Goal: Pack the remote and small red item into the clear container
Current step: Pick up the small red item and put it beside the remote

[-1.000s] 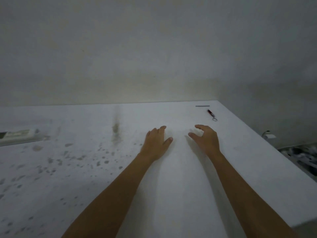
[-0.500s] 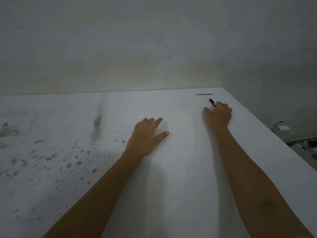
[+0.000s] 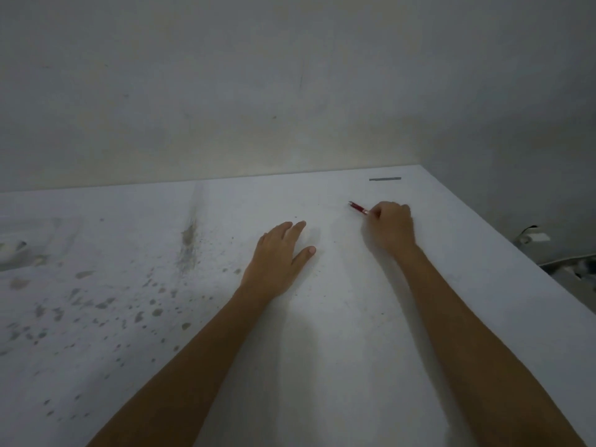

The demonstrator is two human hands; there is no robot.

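Red and slender, the small metal-tipped item (image 3: 358, 208) is pinched at 1 end by the clenched right hand (image 3: 392, 225), its long axis pointing up-left. The left hand (image 3: 277, 258) is rested flat, fingers released, on the stained white table (image 3: 322, 350).

table (image 3: 322, 366) bare around hands | wall (image 3: 290, 91) bounds far edge

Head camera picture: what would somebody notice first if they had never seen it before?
Probably the right hand, closed around a small red item near the far right corner of the white table; the red tip pokes out to the left of the fist. Next, the left hand, lying flat and open mid-table. Grey spots speckle the table's left side.
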